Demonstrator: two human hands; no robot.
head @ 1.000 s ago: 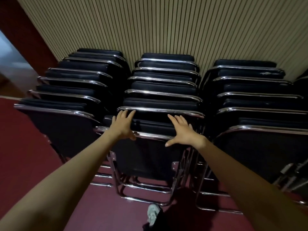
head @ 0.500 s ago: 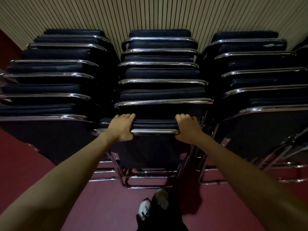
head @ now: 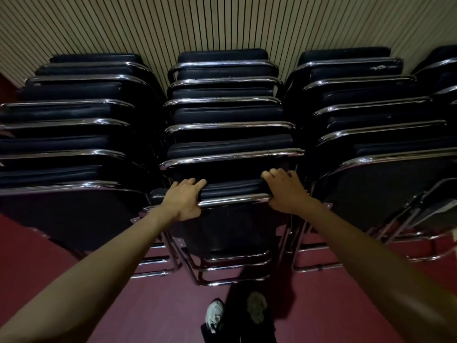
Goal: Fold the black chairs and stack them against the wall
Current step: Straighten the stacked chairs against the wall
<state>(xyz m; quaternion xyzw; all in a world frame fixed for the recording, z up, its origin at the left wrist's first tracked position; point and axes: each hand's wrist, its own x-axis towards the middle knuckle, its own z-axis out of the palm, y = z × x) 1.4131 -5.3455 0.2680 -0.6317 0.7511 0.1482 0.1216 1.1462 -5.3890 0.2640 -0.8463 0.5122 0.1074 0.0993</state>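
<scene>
Since a second ago: both hands went from lying flat on the chair top to curled around it. Camera has closed in too, and both shoes now show.

Left hand (head: 184, 198) grips the left end of the chrome top rail (head: 235, 200), fingers over the top, thumb under. Right hand (head: 286, 190) grips the right end the same way. Both arms are stretched forward.

Held item: front folded chair (head: 230, 226), black, standing upright with its frame feet on the dark red floor (head: 74, 280). Long axis is vertical. The top rail runs left-right, parallel to the slatted wall (head: 222, 21), and the flat black panel faces the person. It sits at the front of the middle stack (head: 230, 115), just against the next chair back.

Left stack (head: 69, 134) and right stack (head: 376, 120) flank it, same orientation, all leaning back toward the wall. A further stack (head: 442, 70) is cut off at the far right.

Writing: white mark (head: 378, 68) on a chair near the back of the right stack, too small to read.

Left shoe (head: 215, 315) and right shoe (head: 257, 309) are on the floor just below the chair's feet.
</scene>
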